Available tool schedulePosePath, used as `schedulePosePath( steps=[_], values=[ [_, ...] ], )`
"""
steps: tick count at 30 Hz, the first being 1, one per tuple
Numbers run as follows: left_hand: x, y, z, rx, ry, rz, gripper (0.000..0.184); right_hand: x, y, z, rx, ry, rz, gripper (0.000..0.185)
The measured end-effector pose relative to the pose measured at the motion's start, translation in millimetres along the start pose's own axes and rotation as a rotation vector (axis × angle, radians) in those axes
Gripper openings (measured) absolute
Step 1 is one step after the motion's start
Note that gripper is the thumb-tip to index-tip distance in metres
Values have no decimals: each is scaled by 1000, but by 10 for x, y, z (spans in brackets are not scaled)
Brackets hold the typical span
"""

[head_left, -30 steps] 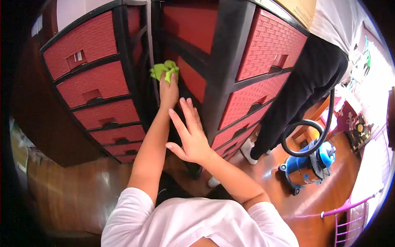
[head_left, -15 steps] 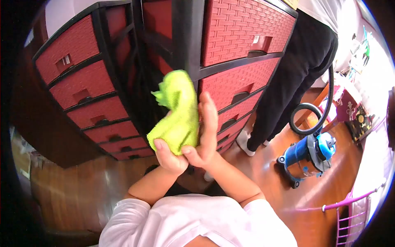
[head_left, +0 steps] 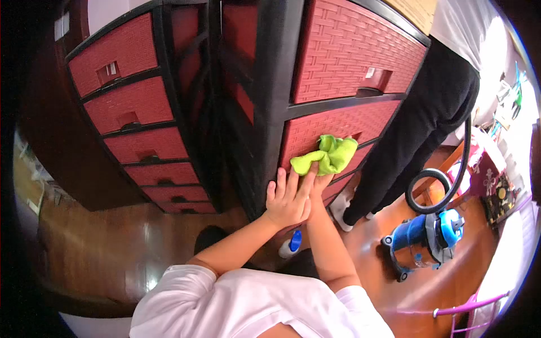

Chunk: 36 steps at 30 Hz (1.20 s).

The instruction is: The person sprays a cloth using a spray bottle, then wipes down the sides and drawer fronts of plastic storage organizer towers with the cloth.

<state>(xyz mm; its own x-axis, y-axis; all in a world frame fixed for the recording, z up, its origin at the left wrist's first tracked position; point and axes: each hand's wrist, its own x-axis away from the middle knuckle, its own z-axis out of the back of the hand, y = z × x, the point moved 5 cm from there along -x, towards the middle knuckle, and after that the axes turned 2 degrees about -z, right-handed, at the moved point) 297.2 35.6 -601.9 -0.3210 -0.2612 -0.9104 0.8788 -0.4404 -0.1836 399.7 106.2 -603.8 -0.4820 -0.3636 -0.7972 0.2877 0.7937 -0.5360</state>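
A bright green cleaning cloth [head_left: 337, 155], bunched up, lies against the second woven-pattern red drawer [head_left: 304, 138] of the right-hand drawer unit. My right hand [head_left: 320, 188] grips the lower part of the cloth and presses it to the drawer front; its fingers are partly covered by the cloth and my other hand. Just left of it, my left hand [head_left: 289, 200] has its fingers stretched and apart, resting at the lower left of the drawer fronts and overlapping my right hand. No object shows in it.
A second red drawer unit [head_left: 129, 104] stands left. Close on the right is a person in black trousers [head_left: 414, 118]. A blue vacuum cleaner [head_left: 420, 242] with a black hose sits on the wooden floor. A white item with a blue top [head_left: 293, 243] is near my feet.
The cloth was between both hands in front of the units; it has moved right onto the second drawer, in my right hand. My left hand has let go and spread its fingers.
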Motion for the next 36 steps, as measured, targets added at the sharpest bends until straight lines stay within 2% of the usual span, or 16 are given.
schedulePosePath(
  steps=[2, 3, 6, 9, 12, 15, 17, 19, 20, 21, 23, 25, 28, 32, 35, 36],
  values=[
    [-2, -21, -23, -29, 42, -43, 56, 46, 152, -90, -131, 33, -133, 91],
    [-14, -40, -42, -46, 66, -66, 56, 30, 143, -104, -86, 21, -45, 92],
    [30, -254, -126, -30, 54, -17, 57, 105, 216, -277, 50, 92, -29, 94],
    [65, -614, -238, -52, 17, 20, 60, 109, 79, -578, 275, 54, -54, 96],
    [97, -994, -363, -4, 64, 115, 59, 87, -45, -884, 473, -80, 9, 100],
    [112, -1307, -447, 39, 177, 113, 75, 128, -91, -1018, 424, -250, 30, 86],
    [169, -1454, -472, 22, 168, 157, 79, 150, 72, -816, -150, -98, -113, 77],
    [201, -1482, -484, 11, 214, 127, 78, -54, 332, -301, -262, 69, -300, 72],
    [143, -1457, -426, -139, 112, 82, 80, -143, 459, -41, -327, 163, -384, 70],
    [112, -1433, -409, -193, 106, 93, 80, -361, 434, 158, -213, 274, -318, 62],
    [52, -1370, -442, -290, 87, 106, 80, -520, 720, 390, -30, 373, -408, 53],
    [26, -1356, -464, -262, 132, 129, 82, -473, 863, 263, 121, 418, -278, 56],
    [-13, -1399, -472, -296, 174, 134, 83, -475, 1027, 134, 93, 513, -337, 57],
    [-33, -1471, -577, -337, 170, 135, 83, -484, 1055, 23, 128, 466, -318, 58],
    [-43, -1608, -686, -338, 162, 160, 84, -512, 1064, -94, 162, 419, -203, 58],
    [-71, -1622, -699, -332, 166, 160, 85, -500, 1096, -110, 87, 436, -223, 58]
  ],
)
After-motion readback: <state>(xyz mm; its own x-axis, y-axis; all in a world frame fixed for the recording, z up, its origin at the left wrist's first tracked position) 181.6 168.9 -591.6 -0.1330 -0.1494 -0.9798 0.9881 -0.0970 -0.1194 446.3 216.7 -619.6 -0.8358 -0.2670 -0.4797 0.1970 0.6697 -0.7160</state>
